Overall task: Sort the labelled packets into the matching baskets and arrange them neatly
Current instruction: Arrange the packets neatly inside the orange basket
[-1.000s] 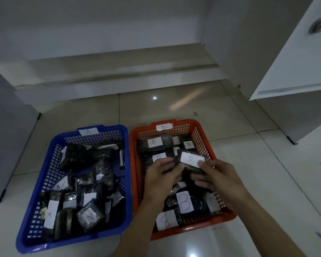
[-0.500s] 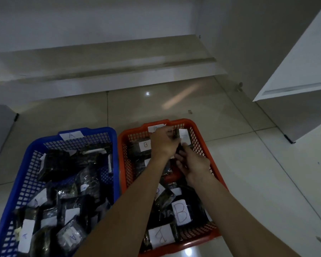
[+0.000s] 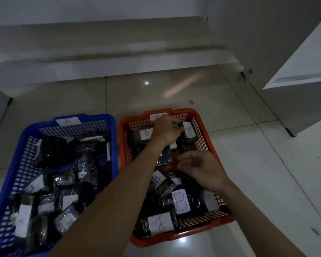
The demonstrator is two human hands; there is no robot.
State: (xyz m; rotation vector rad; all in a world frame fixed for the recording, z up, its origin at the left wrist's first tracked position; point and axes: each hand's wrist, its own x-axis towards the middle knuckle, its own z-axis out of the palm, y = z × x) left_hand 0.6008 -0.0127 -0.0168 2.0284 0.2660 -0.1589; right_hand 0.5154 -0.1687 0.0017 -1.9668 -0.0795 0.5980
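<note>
Two baskets sit side by side on the tiled floor [image 3: 248, 154]. The blue basket [image 3: 22, 145], with an "A" tag [image 3: 68, 121] on its far rim, holds a loose heap of dark packets with white labels. The orange basket [image 3: 206, 134], just beside it on the right, carries a tag on its far rim too (the left hand hides most of it) and holds dark packets marked "B".

The left hand [image 3: 166, 129] reaches to the orange basket's far right corner, fingers curled and pinching the top edge of a dark packet [image 3: 188, 135] that stands against the far wall, its white label facing up. Beside it, along the far wall, lies another packet with a "B" label [image 3: 146, 133].

The right hand [image 3: 198, 166] hovers over the middle of the orange basket near its right wall; it is motion-blurred, so I cannot tell whether its fingers grip anything. Near the front edge lie a packet with a large "B" [image 3: 181, 201] and one with an upside-down "B" [image 3: 160, 223].
</note>
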